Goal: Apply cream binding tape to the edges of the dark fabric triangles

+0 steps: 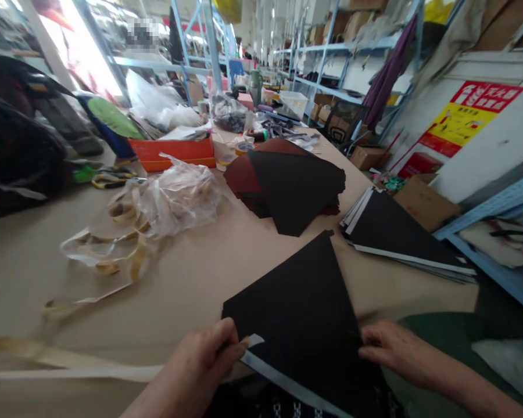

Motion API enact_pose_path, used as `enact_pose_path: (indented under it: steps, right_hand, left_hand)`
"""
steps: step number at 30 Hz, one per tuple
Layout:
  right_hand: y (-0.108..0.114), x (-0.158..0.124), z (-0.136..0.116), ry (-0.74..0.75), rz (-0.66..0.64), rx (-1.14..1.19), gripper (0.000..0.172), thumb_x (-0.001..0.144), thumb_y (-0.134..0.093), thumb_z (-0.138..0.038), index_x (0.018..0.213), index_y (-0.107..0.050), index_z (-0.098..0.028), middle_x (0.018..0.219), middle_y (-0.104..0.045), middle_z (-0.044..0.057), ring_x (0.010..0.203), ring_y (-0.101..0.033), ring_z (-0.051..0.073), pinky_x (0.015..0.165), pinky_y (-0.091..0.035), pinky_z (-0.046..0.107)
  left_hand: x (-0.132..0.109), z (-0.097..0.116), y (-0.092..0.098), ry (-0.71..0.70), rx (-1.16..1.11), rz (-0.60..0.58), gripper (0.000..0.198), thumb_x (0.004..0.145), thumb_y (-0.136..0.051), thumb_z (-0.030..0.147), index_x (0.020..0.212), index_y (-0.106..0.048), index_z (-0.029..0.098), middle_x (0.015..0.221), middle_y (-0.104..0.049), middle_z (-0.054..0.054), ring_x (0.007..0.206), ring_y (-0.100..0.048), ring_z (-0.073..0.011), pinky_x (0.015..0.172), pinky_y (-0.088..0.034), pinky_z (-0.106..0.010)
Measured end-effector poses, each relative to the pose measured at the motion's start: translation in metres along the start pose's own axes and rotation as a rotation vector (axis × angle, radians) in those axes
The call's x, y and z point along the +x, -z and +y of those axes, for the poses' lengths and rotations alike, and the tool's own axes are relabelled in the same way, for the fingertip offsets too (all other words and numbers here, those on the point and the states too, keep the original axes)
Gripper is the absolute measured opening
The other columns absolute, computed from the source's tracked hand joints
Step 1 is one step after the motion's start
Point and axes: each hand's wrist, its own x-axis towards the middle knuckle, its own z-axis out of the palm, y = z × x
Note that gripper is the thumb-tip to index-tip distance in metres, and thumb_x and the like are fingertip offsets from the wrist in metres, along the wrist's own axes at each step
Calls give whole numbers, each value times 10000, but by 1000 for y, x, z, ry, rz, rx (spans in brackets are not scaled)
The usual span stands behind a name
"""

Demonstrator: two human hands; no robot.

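Observation:
A black sheet with a white strip along its near edge lies partly over the table's front edge. My left hand pinches its left side, beside a small loose white tab. At the right side, my right hand grips the same sheet with fingers closed. Beyond it rests a pile of dark brown and black pieces. To the right sits a stack of black pieces with white edges. What the sheet is made of I cannot tell.
A clear plastic bag and curled tan tape lie on the table's left part. Behind them are scissors and an orange box. A black bag stands far left; blue shelving stands at right.

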Motion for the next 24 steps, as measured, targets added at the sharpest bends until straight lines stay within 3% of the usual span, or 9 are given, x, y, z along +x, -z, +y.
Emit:
enact_pose_path:
  steps: [4, 8, 14, 18, 24]
  right_hand:
    - [33, -1, 4, 29, 40, 39, 320, 835, -528, -405, 620, -547, -169, 584, -470, -21, 572, -425, 113, 548, -286, 241]
    - [54, 11, -28, 157, 145, 325, 363, 873, -460, -482, 819, -646, -175, 649, -493, -11, 613, -439, 114, 593, -346, 238]
    - [25, 39, -88, 280, -24, 640, 300, 806, -577, -432, 906, -677, -168, 650, -505, -21, 581, -415, 86, 563, -341, 222]
    - [17, 49, -101, 234, -145, 742, 263, 741, -647, -392, 878, -644, -167, 632, -498, -34, 550, -400, 75, 522, -321, 208]
    - [15, 55, -110, 265, -169, 625, 129, 762, -589, -266, 702, -551, -157, 589, -431, -55, 542, -350, 63, 522, -285, 204]
  left_hand:
    - [16, 10, -15, -7, -112, -33, 286, 790, -463, 430, 620, -414, 204, 521, -374, 69, 505, -333, -96, 489, -251, -230]
    - [26, 31, -34, -16, -401, -51, 308, 765, -489, 462, 614, -403, 208, 509, -394, 70, 492, -331, -87, 486, -271, -228]
    - [32, 56, -54, -13, -536, 49, 259, 764, -547, 388, 616, -444, 202, 504, -457, 61, 490, -378, -85, 486, -305, -231]
    - [35, 54, -56, -19, -490, 112, 253, 790, -563, 358, 624, -457, 199, 512, -458, 65, 484, -375, -82, 468, -305, -227]
    - [38, 50, -53, -31, -385, 131, 242, 803, -538, 388, 662, -495, 195, 550, -433, 58, 531, -375, -94, 499, -304, -238]
